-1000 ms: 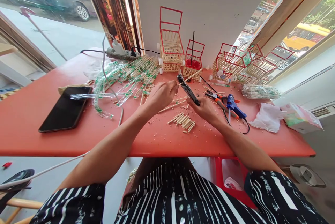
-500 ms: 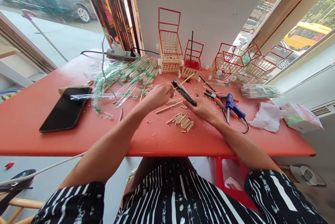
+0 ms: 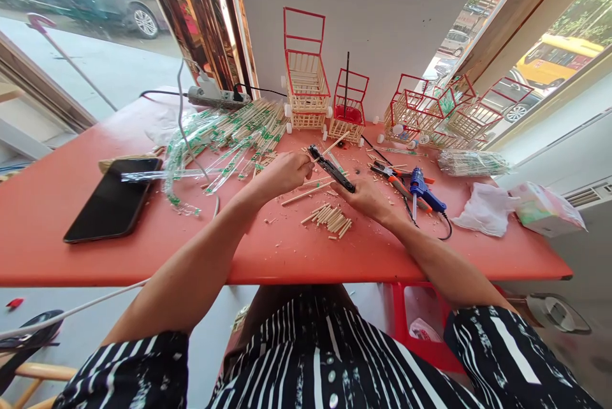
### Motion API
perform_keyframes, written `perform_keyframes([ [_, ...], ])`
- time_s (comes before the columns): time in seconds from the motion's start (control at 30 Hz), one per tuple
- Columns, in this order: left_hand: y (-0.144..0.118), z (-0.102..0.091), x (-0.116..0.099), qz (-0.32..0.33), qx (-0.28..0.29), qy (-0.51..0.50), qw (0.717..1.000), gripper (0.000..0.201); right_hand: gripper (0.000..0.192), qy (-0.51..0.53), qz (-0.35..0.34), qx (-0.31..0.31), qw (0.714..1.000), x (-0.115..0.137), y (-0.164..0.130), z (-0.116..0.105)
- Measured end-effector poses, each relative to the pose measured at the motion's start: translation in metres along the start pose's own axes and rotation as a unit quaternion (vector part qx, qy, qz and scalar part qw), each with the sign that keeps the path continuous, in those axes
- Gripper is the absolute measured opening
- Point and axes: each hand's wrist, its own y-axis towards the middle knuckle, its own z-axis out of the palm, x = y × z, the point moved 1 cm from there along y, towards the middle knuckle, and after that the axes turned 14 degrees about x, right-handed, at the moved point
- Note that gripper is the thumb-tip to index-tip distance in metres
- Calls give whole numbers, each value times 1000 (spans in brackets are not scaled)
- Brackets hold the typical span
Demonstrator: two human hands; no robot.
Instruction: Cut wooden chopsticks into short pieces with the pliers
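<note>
My right hand (image 3: 367,197) grips a black cutter (image 3: 331,169) and holds it tilted above the red table (image 3: 287,256). My left hand (image 3: 282,174) pinches a thin wooden stick (image 3: 335,141) whose near end sits in the cutter's jaws; the stick points up and to the right. Just below my hands lies a small heap of short cut stick pieces (image 3: 329,218). A longer loose stick (image 3: 306,193) lies between my hands on the table.
Wrapped chopsticks (image 3: 239,132) spread at the back left beside a power strip (image 3: 213,95). A black phone (image 3: 112,197) lies left. Small red-and-wood stick carts (image 3: 306,87) line the wall. Orange pliers (image 3: 394,179), a blue glue gun (image 3: 425,192), tissue (image 3: 480,211) and a packet (image 3: 547,215) sit right.
Both hands with the cutter and stick have shifted slightly left and lower in view as my head moved. The stick stays in the cutter's jaws.
</note>
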Motion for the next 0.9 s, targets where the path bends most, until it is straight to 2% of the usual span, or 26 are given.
perform_keyframes([
  [0.27, -12, -13, -15, -20, 88, -62, 994, 34, 59, -32, 8, -6, 999, -4, 1, 2],
  [0.53, -14, -15, -15, -14, 107, -114, 988, 32, 60, -33, 8, -3, 999, -2, 0, 2],
  [0.77, -12, -14, -12, -7, 120, -115, 986, 35, 61, -26, 10, -9, 1000, -3, -1, 3],
  [0.9, -12, -14, -12, 4, 107, -106, 989, 36, 60, -14, -23, -1, 1000, -1, 0, 0],
])
